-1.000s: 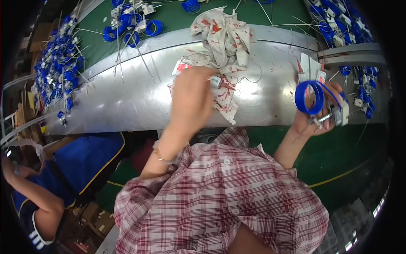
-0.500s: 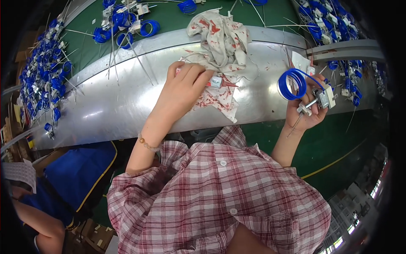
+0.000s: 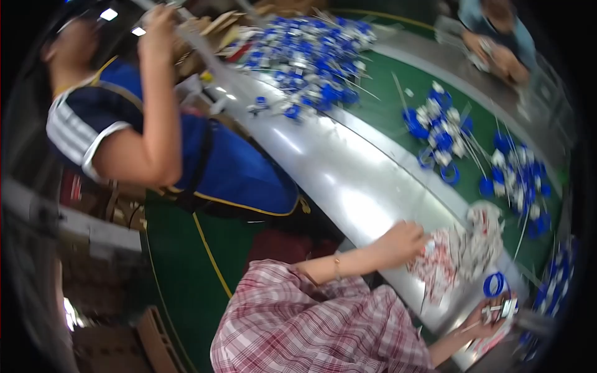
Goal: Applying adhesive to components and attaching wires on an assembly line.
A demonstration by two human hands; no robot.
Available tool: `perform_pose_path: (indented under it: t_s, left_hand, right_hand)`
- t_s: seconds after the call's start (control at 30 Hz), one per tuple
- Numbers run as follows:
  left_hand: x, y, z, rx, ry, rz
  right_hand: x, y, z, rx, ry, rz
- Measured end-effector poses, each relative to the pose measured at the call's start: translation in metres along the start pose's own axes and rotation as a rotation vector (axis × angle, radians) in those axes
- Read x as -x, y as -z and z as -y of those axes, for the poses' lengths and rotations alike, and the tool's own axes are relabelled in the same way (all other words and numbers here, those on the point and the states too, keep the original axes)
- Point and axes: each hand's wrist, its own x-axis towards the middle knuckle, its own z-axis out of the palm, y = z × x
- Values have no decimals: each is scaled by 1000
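Observation:
My right hand (image 3: 480,318), at the lower right, is closed around a capillary thermostat (image 3: 507,311) with a white and metal body. Its coiled blue tube (image 3: 494,284) stands up beyond my fingers. At the left edge of a white cloth with red stains (image 3: 439,264) is my left hand (image 3: 401,244), fingers curled. Blur and the curled fingers hide what they hold, if anything. A crumpled grey-white rag (image 3: 482,239) lies against the far side of the stained cloth.
Large heaps of blue-coiled thermostats (image 3: 311,62) and smaller piles (image 3: 438,124) lie along the green belt (image 3: 385,93). The metal ledge (image 3: 336,180) runs diagonally. A person in a blue apron (image 3: 239,168) is at left; another person (image 3: 497,43) works across the belt.
The view has swung left and tilted, bringing two people into sight. My left hand has shifted from over the stained cloth to its left edge. My right hand still holds the thermostat.

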Motion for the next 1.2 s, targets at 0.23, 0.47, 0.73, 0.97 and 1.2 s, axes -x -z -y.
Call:
perform_pose_path:
  t_s: [0.23,0.47,0.73,0.97,1.2]
  left_hand:
    - [4,-11,-23,-145,17,-171]
    - [3,-16,-24,-87,101,-118]
    - [11,-1,-32,-35,113,-269]
    - [20,33,-51,835,206,-463]
    - [32,12,-17,1280,488,-532]
  right_hand:
    - [-33,-13,-23,-56,-67,37]
    - [-66,-8,-36,-119,-277,43]
    - [-91,-30,-74,-115,-520,291]
    - [-35,-95,-138,391,-465,-46]
    - [20,-103,-233,974,-401,-10]
